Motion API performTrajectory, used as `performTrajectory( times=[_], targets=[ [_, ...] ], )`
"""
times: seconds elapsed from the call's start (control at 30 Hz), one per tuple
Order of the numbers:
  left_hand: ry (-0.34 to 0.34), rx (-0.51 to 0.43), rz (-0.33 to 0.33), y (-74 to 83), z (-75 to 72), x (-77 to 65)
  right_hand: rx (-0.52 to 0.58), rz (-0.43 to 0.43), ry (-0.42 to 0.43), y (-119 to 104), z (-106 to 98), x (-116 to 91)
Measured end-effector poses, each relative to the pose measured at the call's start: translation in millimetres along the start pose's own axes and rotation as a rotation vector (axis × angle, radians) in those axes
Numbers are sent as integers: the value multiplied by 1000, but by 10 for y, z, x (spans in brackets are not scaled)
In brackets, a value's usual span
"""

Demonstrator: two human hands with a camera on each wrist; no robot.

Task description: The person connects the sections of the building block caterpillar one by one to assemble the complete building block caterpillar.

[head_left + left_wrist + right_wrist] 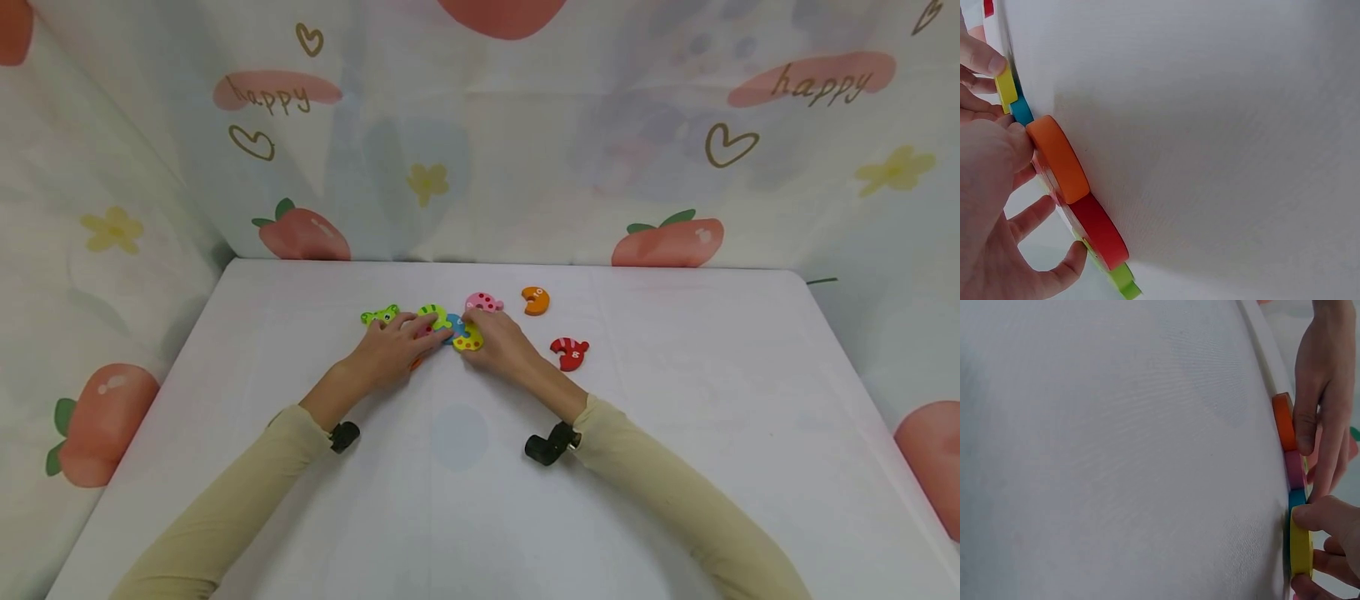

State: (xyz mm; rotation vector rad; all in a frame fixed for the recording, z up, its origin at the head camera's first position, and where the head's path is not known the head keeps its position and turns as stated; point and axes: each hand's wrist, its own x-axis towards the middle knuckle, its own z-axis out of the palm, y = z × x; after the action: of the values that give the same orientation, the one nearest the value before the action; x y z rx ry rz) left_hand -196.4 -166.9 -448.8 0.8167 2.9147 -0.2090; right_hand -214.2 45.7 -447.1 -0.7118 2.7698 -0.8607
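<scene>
**Right hand pinching yellow dotted puzzle piece against the blue one; left hand on the row**

Right hand (497, 340): thumb and fingertips pinch the yellow dotted puzzle piece (471, 340), at the right end of the row, right up against the blue piece (1021, 111). Can't tell if the two are interlocked.

Left hand (382, 352): fingers spread and extended over the row, gripping nothing that I can see; fingertips reach the blue piece. Under or next to it: orange piece (1060, 159), pink piece (1295, 469), red piece (1102, 231), green striped piece (431, 312). Green animal-head piece (380, 314) at the row's left end.

Loose ones: pink dotted piece (482, 302) just behind right hand, orange numbered piece (537, 301) farther right, red striped piece (572, 354) right of the wrist. All on the white tabletop (457, 533).
</scene>
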Motion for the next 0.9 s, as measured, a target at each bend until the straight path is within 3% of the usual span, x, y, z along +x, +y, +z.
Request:
performTrajectory(
  times=[0.4,0.9],
  targets=[
    [4,-5,13,4,-31,-14,-28,13,-21,17,13,21],
    [-58,-120,-31,77,-72,0,-42,66,-4,11,66,-15]
  ],
)
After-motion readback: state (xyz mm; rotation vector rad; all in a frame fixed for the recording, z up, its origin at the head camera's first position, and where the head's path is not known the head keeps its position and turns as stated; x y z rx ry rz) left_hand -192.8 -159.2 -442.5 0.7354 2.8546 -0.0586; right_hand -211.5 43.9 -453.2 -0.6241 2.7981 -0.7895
